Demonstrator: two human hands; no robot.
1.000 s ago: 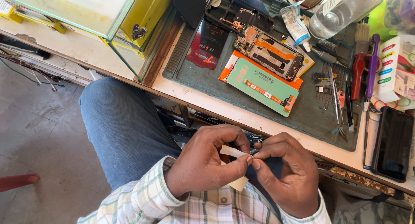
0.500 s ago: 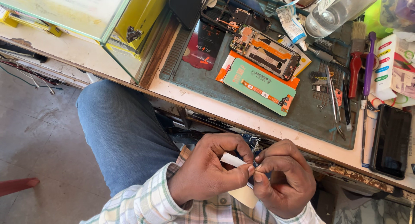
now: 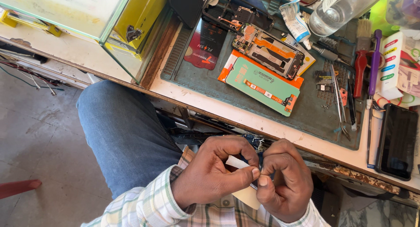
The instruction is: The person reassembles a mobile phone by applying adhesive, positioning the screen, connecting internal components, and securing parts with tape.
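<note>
Both hands' fingers (image 3: 255, 171) clamp a white strip (image 3: 237, 162) below the cluttered mat (image 3: 205, 80).

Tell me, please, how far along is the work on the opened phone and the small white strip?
Done: the opened phone lies on the green mat with its inner parts showing, beside a green panel. In hand: the left hand and right hand pinch a small white strip over the lap. Left: the phone is not closed, and the tweezers lie unused.
</note>
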